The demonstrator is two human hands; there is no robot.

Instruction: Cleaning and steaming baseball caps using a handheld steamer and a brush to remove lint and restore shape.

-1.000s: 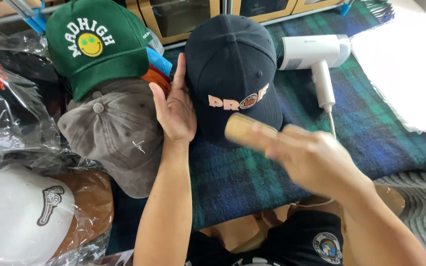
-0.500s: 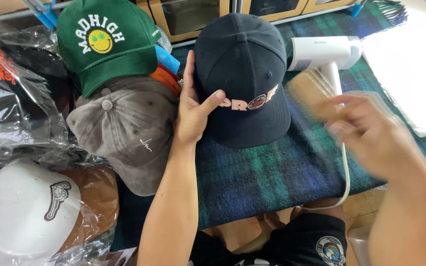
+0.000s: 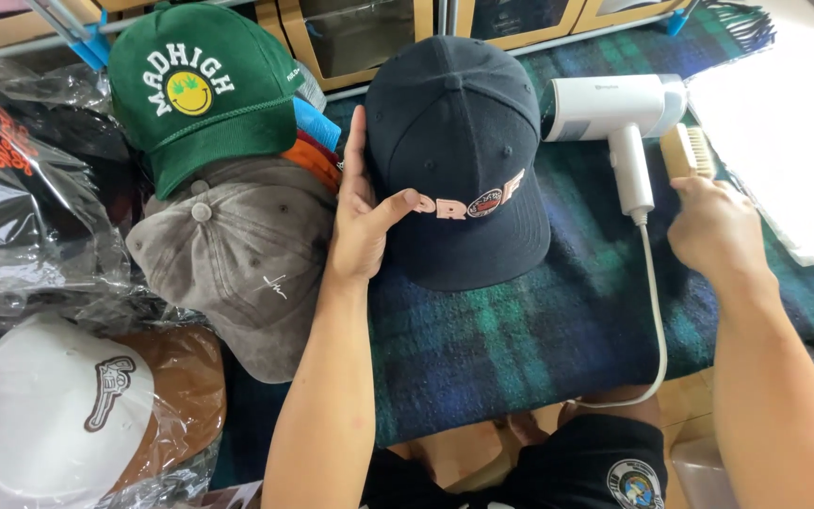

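The left hand's fingers (image 3: 355,155) lie flat and together along the side of the navy cap (image 3: 459,141), with the thumb spread across the front panel just above the brim, pinning the cap to the plaid blanket (image 3: 539,330) rather than clamping it. The left hand (image 3: 362,221) has barely shifted over the last second; the cap sits in the same spot, crown away from the person.

The right hand (image 3: 713,226) is what has changed. A second ago it was swinging the wooden brush (image 3: 690,151) through the air near the cap. Now its fingers curl loosely over the near end of the brush, which lies bristles-up on the surface just beside the white handheld steamer (image 3: 614,108), well apart from the cap. Whether they still grip it or are letting go, I cannot tell.

So the brushing pass looks finished, with the cap still held down.

Left of the cap lie a grey cap (image 3: 228,254) and a green cap (image 3: 195,90).
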